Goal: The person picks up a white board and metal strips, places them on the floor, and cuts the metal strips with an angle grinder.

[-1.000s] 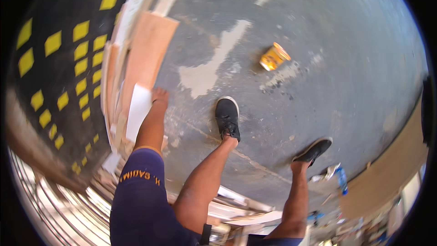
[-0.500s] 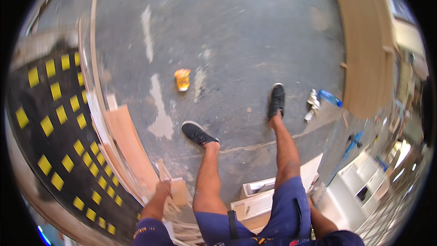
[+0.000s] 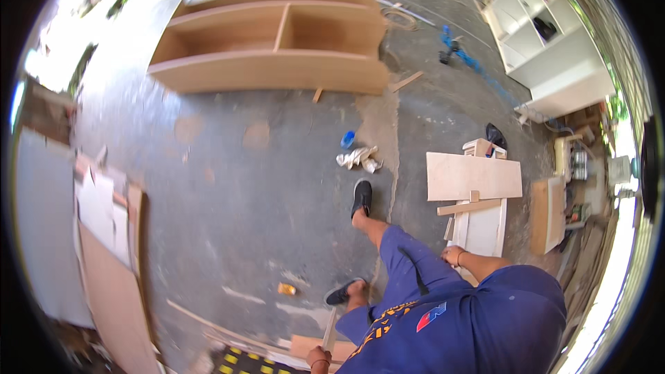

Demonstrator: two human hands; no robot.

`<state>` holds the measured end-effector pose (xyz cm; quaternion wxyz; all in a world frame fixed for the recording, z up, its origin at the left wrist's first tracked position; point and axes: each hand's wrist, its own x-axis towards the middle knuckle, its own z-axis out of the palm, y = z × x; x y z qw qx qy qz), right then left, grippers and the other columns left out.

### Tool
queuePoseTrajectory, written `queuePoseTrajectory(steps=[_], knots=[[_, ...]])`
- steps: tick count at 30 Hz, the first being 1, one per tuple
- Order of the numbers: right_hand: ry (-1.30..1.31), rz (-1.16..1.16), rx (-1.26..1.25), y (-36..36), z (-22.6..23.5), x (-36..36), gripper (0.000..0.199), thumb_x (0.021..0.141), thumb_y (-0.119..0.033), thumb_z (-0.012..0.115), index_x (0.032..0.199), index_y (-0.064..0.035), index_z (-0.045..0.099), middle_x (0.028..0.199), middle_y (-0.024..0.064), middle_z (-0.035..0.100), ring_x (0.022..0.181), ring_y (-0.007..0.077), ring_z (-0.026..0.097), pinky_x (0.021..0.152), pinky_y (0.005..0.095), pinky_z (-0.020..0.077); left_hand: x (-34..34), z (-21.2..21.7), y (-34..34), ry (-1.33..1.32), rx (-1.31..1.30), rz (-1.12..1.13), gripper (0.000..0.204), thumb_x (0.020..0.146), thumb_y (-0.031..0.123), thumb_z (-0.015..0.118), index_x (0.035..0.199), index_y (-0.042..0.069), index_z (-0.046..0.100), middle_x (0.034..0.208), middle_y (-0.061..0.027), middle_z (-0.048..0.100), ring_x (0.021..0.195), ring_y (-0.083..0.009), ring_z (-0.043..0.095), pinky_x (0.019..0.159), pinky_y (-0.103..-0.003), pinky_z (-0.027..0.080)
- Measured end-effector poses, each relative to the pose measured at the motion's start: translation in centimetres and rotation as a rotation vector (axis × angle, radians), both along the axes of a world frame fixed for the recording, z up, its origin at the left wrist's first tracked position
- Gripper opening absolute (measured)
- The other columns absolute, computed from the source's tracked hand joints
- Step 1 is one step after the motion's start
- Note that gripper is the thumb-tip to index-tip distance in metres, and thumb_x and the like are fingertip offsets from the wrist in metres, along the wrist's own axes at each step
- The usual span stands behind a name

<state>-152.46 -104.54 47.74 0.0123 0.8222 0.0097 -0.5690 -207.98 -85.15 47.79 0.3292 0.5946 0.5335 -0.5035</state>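
My left hand [image 3: 318, 357] is at the bottom edge, closed around a thin wooden strip [image 3: 330, 331] that points up toward my left foot in a black shoe [image 3: 343, 295]. My right hand [image 3: 454, 255] hangs by my thigh against the blue shorts [image 3: 415, 278], fingers loosely curled, nothing visible in it. It is close to a white stand [image 3: 481, 227] carrying a plywood board [image 3: 473, 175]. My right foot [image 3: 361, 198] steps forward on the concrete floor.
A long open wooden cabinet [image 3: 277, 48] lies on the floor ahead, with a white shelf unit [image 3: 547, 34] at the far right. A crumpled rag [image 3: 357, 158], a blue cord [image 3: 457, 54] and a small orange object [image 3: 286, 289] lie about. Boards [image 3: 111, 270] lean at left.
I have turned away from the stacked boards and the yellow-patterned mat where my left hand was touching. The view now faces the wooden cabinet, and both legs have stepped across the floor.
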Motion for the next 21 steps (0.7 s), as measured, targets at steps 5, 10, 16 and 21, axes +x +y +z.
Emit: queuePoseTrajectory(steps=[5,10,16,21], knots=[[0.064,-0.274,0.026,0.0,-0.4,0.9,0.023,0.086,-0.028,0.059,0.101,-0.0127,0.067,0.087,0.0041,0.069,0.069,0.0157,0.065,0.054,0.0329,0.0505,6.6,3.8,12.3,-0.052,0.119,-0.213,0.042,0.074,0.044,0.063,0.105,0.016,0.068,0.105,-0.014,0.067,0.102,-0.0318,0.063,0.084,-0.043,0.052],[-0.055,-0.788,0.303,3.3,2.2,4.3,0.02,0.087,-0.027,0.059,0.103,-0.0156,0.063,0.084,0.0031,0.067,0.067,0.0152,0.065,0.051,0.034,0.0471,22.2,7.8,24.0,-0.027,0.062,-0.429,0.042,0.074,0.041,0.061,0.108,0.016,0.067,0.114,-0.013,0.064,0.108,-0.0314,0.061,0.088,-0.041,0.05],[-0.149,-1.142,0.516,4.0,3.4,5.4,0.02,0.088,-0.024,0.058,0.104,-0.013,0.062,0.086,0.0058,0.067,0.07,0.0185,0.066,0.052,0.0361,0.0493,44.9,13.5,32.8,-0.272,0.214,-0.667,0.04,0.08,0.038,0.058,0.112,0.015,0.065,0.112,-0.0132,0.065,0.107,-0.031,0.06,0.09,-0.042,0.049],[-0.07,-1.277,0.573,2.7,-0.6,6.1,0.027,0.086,-0.022,0.06,0.108,-0.0067,0.061,0.085,0.0089,0.066,0.068,0.0204,0.065,0.053,0.0365,0.0501,61.4,20.2,35.4,-0.495,0.272,-0.786,0.034,0.08,0.034,0.058,0.107,0.015,0.065,0.102,-0.014,0.067,0.096,-0.0335,0.063,0.082,-0.045,0.05]])
